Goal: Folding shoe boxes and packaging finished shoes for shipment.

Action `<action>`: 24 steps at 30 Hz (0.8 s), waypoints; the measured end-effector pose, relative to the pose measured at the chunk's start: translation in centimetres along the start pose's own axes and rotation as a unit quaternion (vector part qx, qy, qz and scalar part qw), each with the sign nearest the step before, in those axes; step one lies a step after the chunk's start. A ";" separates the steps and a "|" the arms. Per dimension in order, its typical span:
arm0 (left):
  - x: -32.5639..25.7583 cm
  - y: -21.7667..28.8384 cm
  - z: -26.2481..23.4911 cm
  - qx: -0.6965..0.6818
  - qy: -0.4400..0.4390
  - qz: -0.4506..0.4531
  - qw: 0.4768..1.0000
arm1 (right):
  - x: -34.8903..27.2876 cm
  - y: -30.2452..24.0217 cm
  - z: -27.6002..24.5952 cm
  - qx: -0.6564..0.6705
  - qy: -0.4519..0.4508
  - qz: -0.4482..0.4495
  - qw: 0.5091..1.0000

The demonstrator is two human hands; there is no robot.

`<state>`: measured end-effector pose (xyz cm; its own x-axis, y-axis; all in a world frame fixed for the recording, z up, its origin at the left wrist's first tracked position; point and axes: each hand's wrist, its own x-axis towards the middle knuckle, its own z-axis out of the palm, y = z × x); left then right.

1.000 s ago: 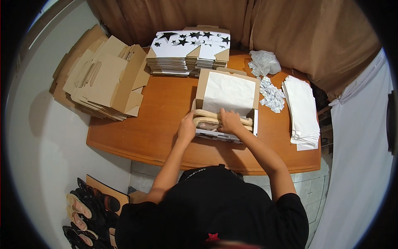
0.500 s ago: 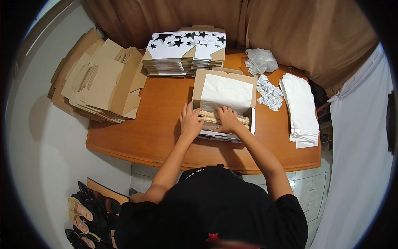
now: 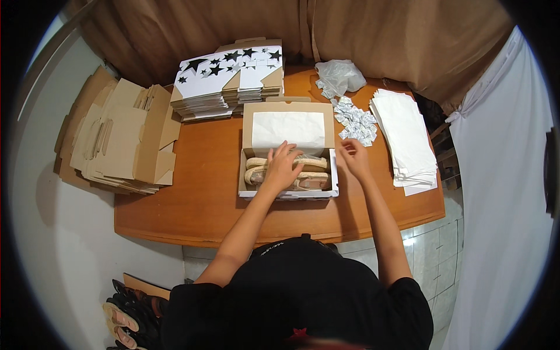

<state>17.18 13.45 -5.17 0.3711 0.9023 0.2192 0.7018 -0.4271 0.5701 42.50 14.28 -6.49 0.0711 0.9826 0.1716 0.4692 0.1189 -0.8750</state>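
Observation:
An open shoebox (image 3: 248, 191) stands on the table, its brown lid raised at the back with a white paper sheet (image 3: 288, 129) lying against it. Inside lies a pair of shoes (image 3: 318, 175) with beige, woven-looking soles, partly under clear plastic. My left hand (image 3: 282, 167) rests over the shoes with its fingers spread, hiding part of them. Just right of the box hovers my right hand (image 3: 356, 158), fingers loosely bent and apart, nothing visible in it. Beyond its fingertips is a heap of small white sachets (image 3: 356, 122).
Folded brown cardboard boxes (image 3: 116, 140) are stacked at the left. Flat white boxes with black stars (image 3: 227, 73) are piled at the back. A clear plastic bag (image 3: 341, 76) sits behind the sachets, and white paper sheets (image 3: 405, 137) lie at the right. Footwear (image 3: 131, 315) is at lower left.
My right hand has left the shoes and moved right, outside the box. My left hand has shifted right, onto the shoes. The whole view has shifted slightly.

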 end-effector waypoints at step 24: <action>1.8 4.6 3.8 0.047 -0.089 0.021 0.995 | 5.5 12.3 -2.2 -0.251 0.112 0.102 0.956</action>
<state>23.39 12.87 -5.11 0.4975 0.8624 0.0934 0.7339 -0.4758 0.4848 50.63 20.80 -15.30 0.3660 0.9165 0.1617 0.7845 -0.2103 -0.5834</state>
